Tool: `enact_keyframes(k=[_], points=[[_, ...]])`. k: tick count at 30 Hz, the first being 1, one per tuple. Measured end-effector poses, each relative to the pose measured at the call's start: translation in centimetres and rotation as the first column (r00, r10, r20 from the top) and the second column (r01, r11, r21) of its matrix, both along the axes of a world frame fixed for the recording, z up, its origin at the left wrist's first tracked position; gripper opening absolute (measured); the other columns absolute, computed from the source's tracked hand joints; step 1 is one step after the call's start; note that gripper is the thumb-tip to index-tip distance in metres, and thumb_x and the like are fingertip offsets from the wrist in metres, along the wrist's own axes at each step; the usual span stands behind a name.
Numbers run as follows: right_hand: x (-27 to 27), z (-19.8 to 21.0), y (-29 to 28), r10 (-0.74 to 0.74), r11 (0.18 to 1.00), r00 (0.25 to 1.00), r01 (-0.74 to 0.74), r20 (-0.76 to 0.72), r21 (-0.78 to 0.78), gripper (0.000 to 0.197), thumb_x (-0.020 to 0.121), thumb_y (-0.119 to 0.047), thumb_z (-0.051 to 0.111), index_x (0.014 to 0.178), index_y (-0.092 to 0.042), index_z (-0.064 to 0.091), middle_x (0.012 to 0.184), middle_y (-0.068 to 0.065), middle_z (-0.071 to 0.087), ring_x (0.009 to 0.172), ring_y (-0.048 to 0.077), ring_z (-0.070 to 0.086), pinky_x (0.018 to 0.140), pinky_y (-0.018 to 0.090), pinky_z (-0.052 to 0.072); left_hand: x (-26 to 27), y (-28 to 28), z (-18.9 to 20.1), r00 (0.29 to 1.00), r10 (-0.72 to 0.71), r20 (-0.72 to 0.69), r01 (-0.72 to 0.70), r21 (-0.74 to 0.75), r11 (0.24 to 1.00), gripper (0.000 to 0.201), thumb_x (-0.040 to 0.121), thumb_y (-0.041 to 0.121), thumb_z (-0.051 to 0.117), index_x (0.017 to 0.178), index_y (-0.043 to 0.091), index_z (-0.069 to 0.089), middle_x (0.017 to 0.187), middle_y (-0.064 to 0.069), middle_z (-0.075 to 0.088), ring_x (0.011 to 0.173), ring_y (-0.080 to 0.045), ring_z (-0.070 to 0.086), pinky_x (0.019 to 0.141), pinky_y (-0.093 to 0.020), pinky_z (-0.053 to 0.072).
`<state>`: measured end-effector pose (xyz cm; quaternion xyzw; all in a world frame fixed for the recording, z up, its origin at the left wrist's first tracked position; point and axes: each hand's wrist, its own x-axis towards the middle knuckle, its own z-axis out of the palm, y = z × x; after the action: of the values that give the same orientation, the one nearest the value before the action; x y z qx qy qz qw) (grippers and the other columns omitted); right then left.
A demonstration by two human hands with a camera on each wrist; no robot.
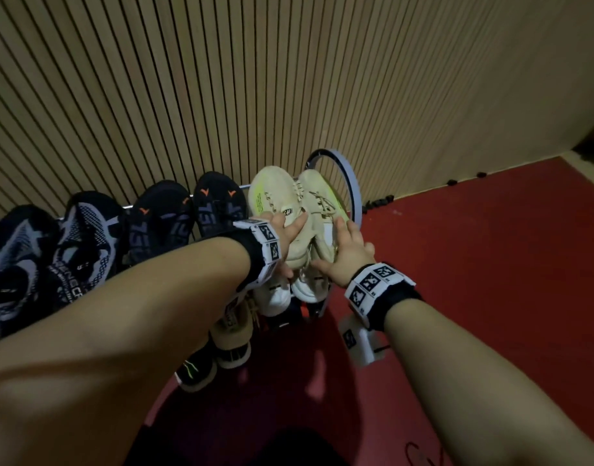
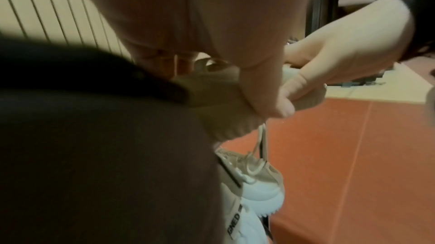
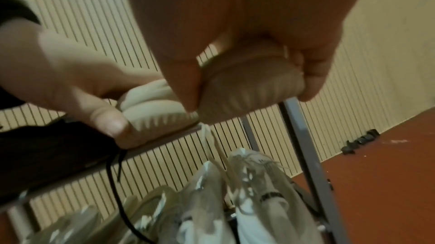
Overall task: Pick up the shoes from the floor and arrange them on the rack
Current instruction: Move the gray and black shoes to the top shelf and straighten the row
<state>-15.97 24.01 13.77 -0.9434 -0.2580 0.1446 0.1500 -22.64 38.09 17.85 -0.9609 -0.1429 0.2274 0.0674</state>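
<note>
**shoe_guy:** Two cream shoes are sitting side by side at the right-hand end of the rack's top tier, toes pointing at 12 o'clock toward the slatted wall. The left hand (image 1: 289, 230) is gripping the left cream shoe (image 1: 275, 200) at its heel end, thumb curled under the back as the left wrist view shows. The right hand (image 1: 349, 253) is pinching the heel of the right cream shoe (image 1: 317, 196), thumb on one side, fingers on the other.

**rackfan:** Why is each hand taking the heels though?

**shoe_guy:** My guess: the heel is the stiffest bit, so the person is steering each shoe from there and squaring the pair up against the rack's rounded end frame (image 1: 352, 183), which is sitting at about 3 o'clock from the pair.

**rackfan:** What are they looking like?

**shoe_guy:** Pale cream uppers, ribbed soles at the heel, cream laces, neon yellow-green patches on the sides. One lace (image 3: 213, 144) is dangling off the tier down toward the white sneakers (image 3: 259, 197) below.

**rackfan:** And the rest of the tier?

**shoe_guy:** At 9 o'clock from the pair, the black shoes with orange marks (image 1: 188, 210) are filling the next slot, then black-and-grey knit ones (image 1: 53, 240). So the row is reading as nearly done, I'd say. That loose lace might be snagging if it's left hanging.
</note>
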Motion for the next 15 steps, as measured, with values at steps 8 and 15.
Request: enact_keyframes(k=[8,15], points=[[0.1,-0.4,-0.8,0.078,0.992,0.997,-0.074,-0.028,0.105,0.085,0.088,-0.042,0.054,0.149,-0.035,-0.005,0.158,-0.003,-0.002,0.135,0.037,0.018,0.109,0.038,0.023,-0.5,0.5,0.1,0.998,-0.057,0.027,0.058,-0.052,0.997,0.122,0.069,0.071,0.059,0.145,0.024,-0.024,0.121,-0.022,0.054,0.097,-0.032,0.058,0.07,-0.032,0.041],[0.8,0.0,0.5,0.161,0.98,0.985,-0.152,0.057,-0.126,0.066,0.089,-0.048,0.046,0.146,-0.045,0.011,0.158,0.0,-0.004,0.135,0.04,0.014,0.108,0.044,0.029,0.8,0.0,0.6,0.998,-0.047,-0.034,0.044,-0.092,0.995,0.111,0.079,0.058,0.06,0.146,0.022,-0.02,0.13,-0.023,0.053,0.086,-0.029,0.058,0.064,-0.031,0.039]])
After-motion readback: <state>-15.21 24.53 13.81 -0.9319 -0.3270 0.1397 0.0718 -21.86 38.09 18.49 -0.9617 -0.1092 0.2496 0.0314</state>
